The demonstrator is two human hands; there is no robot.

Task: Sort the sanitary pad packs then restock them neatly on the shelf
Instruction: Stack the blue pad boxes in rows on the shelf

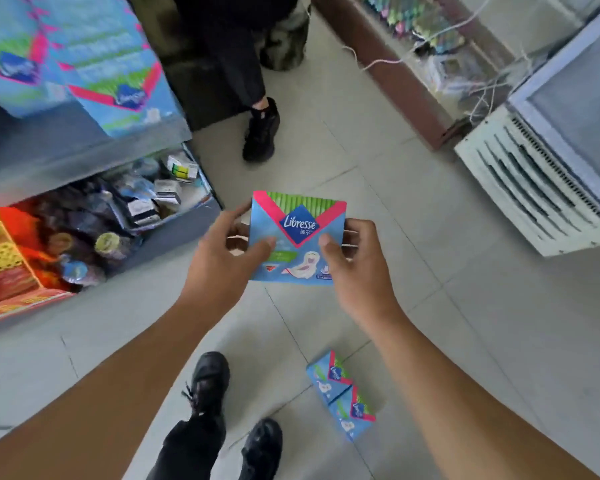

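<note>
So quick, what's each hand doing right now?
Left hand: holding the blue pad pack by its left edge, thumb on front.
Right hand: holding the same pack by its right edge, thumb on front.

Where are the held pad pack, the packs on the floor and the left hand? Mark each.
held pad pack (297,225): head view, on its blue logo diamond.
packs on the floor (340,396): head view, where the two packs meet.
left hand (222,251): head view, back of the hand.

Two pad packs (340,394) on tiled floor (430,306)
</note>
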